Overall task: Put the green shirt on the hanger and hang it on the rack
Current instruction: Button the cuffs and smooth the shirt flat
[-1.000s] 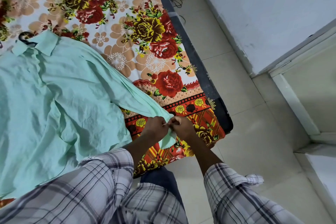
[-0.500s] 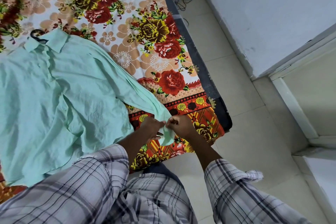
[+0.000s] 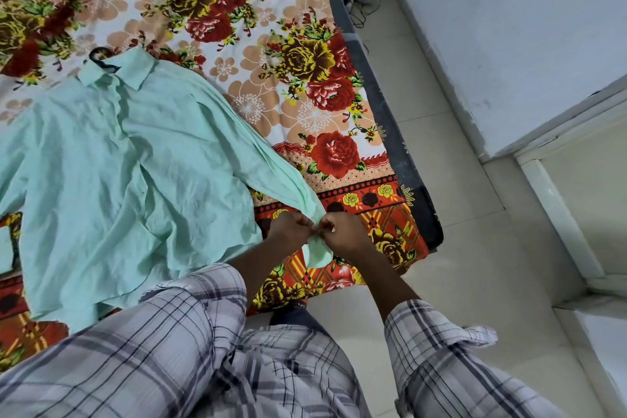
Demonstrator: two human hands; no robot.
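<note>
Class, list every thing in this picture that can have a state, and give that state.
green shirt: lies spread on the bed, wrinkled.
hanger: hook sticks out at the collar, rest hidden.
left hand: pinches the sleeve cuff.
right hand: pinches the same cuff.

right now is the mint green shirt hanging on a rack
No, the mint green collared shirt lies spread on the red floral bedsheet, its sleeve end pinched by the left hand and right hand.
</note>
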